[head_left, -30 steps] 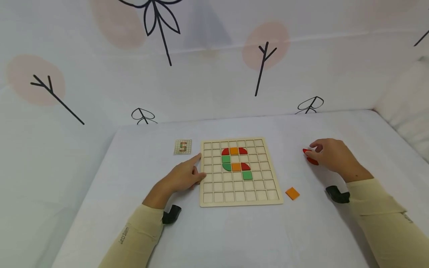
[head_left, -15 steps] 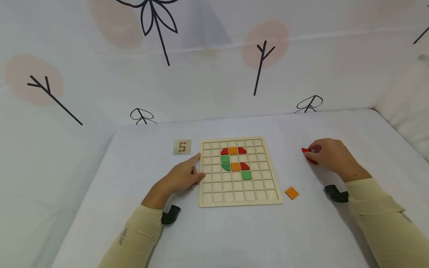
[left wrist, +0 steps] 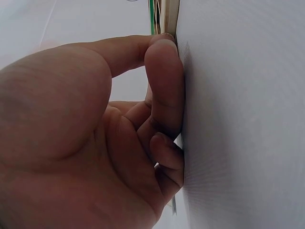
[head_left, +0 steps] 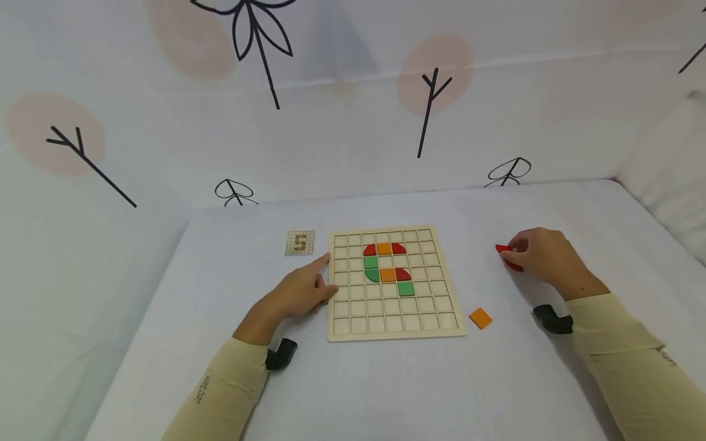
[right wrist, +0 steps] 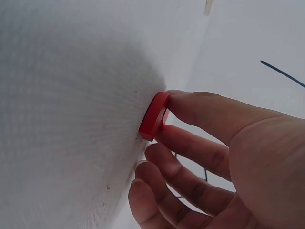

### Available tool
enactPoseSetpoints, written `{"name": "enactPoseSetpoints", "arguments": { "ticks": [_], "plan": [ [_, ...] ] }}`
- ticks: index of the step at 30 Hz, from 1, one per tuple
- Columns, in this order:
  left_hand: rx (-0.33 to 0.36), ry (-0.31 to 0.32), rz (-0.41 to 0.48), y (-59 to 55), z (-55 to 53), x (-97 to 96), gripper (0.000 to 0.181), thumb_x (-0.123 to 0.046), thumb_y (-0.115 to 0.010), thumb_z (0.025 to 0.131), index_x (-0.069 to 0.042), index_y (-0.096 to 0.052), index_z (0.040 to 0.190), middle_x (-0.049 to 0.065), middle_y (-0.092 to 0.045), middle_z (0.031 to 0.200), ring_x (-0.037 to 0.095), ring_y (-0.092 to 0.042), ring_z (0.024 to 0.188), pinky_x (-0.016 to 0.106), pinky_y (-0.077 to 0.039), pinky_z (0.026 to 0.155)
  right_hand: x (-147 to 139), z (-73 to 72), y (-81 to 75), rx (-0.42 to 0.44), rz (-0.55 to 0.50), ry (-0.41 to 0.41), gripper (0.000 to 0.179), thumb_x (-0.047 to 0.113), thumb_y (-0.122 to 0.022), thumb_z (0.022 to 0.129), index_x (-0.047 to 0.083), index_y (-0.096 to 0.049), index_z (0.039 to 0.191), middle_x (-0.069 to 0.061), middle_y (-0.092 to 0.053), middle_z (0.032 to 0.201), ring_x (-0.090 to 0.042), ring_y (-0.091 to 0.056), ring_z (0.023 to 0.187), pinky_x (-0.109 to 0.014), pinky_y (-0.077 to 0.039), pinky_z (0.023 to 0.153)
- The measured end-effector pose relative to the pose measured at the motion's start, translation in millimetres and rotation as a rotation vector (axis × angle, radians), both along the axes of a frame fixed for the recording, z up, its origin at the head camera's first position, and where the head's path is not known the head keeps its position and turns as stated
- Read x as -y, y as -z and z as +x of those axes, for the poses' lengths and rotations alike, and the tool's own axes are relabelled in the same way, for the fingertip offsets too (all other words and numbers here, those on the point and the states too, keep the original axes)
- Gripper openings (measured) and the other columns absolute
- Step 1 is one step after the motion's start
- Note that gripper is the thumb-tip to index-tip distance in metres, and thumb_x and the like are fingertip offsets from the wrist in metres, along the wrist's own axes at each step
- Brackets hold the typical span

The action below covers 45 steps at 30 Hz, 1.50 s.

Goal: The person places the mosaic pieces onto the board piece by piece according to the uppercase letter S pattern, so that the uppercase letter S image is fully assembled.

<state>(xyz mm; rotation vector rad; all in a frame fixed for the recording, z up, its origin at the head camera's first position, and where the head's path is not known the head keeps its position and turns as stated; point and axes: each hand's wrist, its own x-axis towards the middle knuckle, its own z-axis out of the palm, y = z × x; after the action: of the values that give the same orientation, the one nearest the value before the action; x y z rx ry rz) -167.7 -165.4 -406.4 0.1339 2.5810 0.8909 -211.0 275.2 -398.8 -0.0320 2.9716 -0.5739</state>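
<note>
A pale wooden grid board (head_left: 380, 323) lies on the table with red, orange and green tiles set in several of its squares. My left hand (head_left: 300, 289) is at the board's left edge; the index finger is extended to touch it and the thumb rests lower on the rim. In the left wrist view, the other fingers of the left hand (left wrist: 119, 133) bend against the cloth. To the right of the board, my right hand (head_left: 546, 257) pinches a red tile (right wrist: 155, 117) between thumb and index finger, close to the cloth. The thumb covers part of it, so I cannot tell whether it is one tile or two.
An orange square tile (head_left: 480, 318) lies just off the board's lower right corner. A small pattern card (head_left: 299, 242) with an S shape on a grid sits left of the board. White cloth covers the table, and a printed curtain (head_left: 342, 141) hangs behind.
The right hand's fingers and the red tile shift very slightly between frames. The left hand and the board hold still, apart from a small sway of the head view.
</note>
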Motion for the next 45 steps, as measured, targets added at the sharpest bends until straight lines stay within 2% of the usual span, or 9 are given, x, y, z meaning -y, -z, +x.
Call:
{"name": "enactPoseSetpoints", "arguments": {
  "ticks": [7, 10, 15, 20, 26, 31, 36, 39, 45],
  "plan": [
    [-0.002, -0.01, 0.003, 0.2, -0.4, -0.1, 0.081, -0.034, -0.067, 0.096, -0.02, -0.021, 0.161, 0.001, -0.063, 0.071, 0.014, -0.053, 0.058, 0.029, -0.039, 0.055, 1, 0.1, -2.6, -0.035, 0.004, -0.008, 0.035, 0.024, -0.072, 0.09, -0.006, -0.07, 0.108, -0.025, -0.068, 0.102, -0.036, -0.058, 0.09, -0.041, -0.051, 0.068],
    [-0.001, -0.006, 0.0, 0.7, -0.1, -0.2, 0.081, -0.034, -0.067, 0.096, -0.02, -0.02, 0.161, 0.001, -0.063, 0.072, 0.014, -0.053, 0.058, 0.028, -0.039, 0.056, 4, 1.6, -4.4, -0.05, -0.01, 0.011, 0.038, 0.025, -0.072, 0.09, -0.005, -0.067, 0.112, -0.026, -0.069, 0.105, -0.037, -0.06, 0.09, -0.037, -0.051, 0.065],
    [-0.002, -0.003, -0.004, 0.8, 0.1, -0.4, 0.081, -0.034, -0.067, 0.096, -0.02, -0.02, 0.161, 0.0, -0.063, 0.072, 0.014, -0.053, 0.058, 0.029, -0.04, 0.056, 10, 4.2, -7.5, -0.046, -0.083, 0.033, 0.037, 0.021, -0.071, 0.091, -0.002, -0.063, 0.119, -0.026, -0.071, 0.103, -0.031, -0.064, 0.081, -0.031, -0.051, 0.059],
    [-0.001, -0.001, 0.001, -1.1, -0.4, 1.5, 0.081, -0.033, -0.067, 0.097, -0.02, -0.02, 0.161, 0.0, -0.063, 0.071, 0.013, -0.052, 0.057, 0.029, -0.039, 0.056, 18, 5.9, -13.0, -0.084, -0.159, 0.0, 0.037, 0.022, -0.072, 0.091, 0.002, -0.064, 0.121, -0.024, -0.073, 0.099, -0.024, -0.063, 0.073, -0.03, -0.05, 0.057],
    [-0.006, -0.003, 0.007, -2.1, -0.3, 3.2, 0.081, -0.033, -0.067, 0.097, -0.019, -0.021, 0.161, 0.001, -0.062, 0.07, 0.013, -0.052, 0.056, 0.028, -0.039, 0.056, 26, 10.4, -17.3, -0.15, -0.269, -0.031, 0.032, 0.023, -0.074, 0.092, 0.009, -0.068, 0.121, -0.015, -0.073, 0.097, -0.017, -0.061, 0.073, -0.026, -0.047, 0.055],
    [0.001, 0.007, 0.013, -0.3, -0.6, 2.1, 0.081, -0.034, -0.067, 0.097, -0.019, -0.021, 0.161, 0.0, -0.063, 0.071, 0.013, -0.053, 0.057, 0.028, -0.04, 0.056, 34, 17.2, -24.5, -0.158, -0.351, -0.057, 0.033, 0.029, -0.073, 0.093, 0.014, -0.068, 0.122, -0.012, -0.07, 0.101, -0.009, -0.06, 0.075, -0.025, -0.047, 0.053],
    [-0.003, 0.004, 0.002, 0.9, -0.1, 0.9, 0.081, -0.034, -0.067, 0.097, -0.02, -0.021, 0.161, 0.0, -0.063, 0.072, 0.014, -0.054, 0.058, 0.029, -0.042, 0.057, 51, 21.1, -37.0, -0.152, -0.401, -0.122, 0.032, 0.031, -0.07, 0.095, 0.016, -0.068, 0.123, -0.009, -0.068, 0.102, -0.004, -0.062, 0.081, -0.015, -0.049, 0.065],
    [-0.002, 0.009, 0.0, 1.8, -0.4, 1.0, 0.081, -0.034, -0.067, 0.097, -0.02, -0.02, 0.161, 0.0, -0.064, 0.073, 0.014, -0.055, 0.058, 0.028, -0.042, 0.058, 64, 22.0, -45.1, -0.16, -0.418, -0.146, 0.027, 0.025, -0.069, 0.096, 0.016, -0.069, 0.121, -0.007, -0.068, 0.101, -0.005, -0.062, 0.087, -0.009, -0.048, 0.075],
    [0.003, 0.015, -0.003, 3.3, -2.2, 1.3, 0.081, -0.036, -0.066, 0.097, -0.021, -0.018, 0.162, 0.0, -0.064, 0.074, 0.014, -0.054, 0.059, 0.029, -0.043, 0.058, 88, 27.2, -52.7, -0.173, -0.475, -0.208, 0.023, 0.02, -0.065, 0.098, 0.013, -0.069, 0.12, -0.009, -0.066, 0.101, -0.015, -0.063, 0.088, -0.012, -0.05, 0.075]
  ]
}}
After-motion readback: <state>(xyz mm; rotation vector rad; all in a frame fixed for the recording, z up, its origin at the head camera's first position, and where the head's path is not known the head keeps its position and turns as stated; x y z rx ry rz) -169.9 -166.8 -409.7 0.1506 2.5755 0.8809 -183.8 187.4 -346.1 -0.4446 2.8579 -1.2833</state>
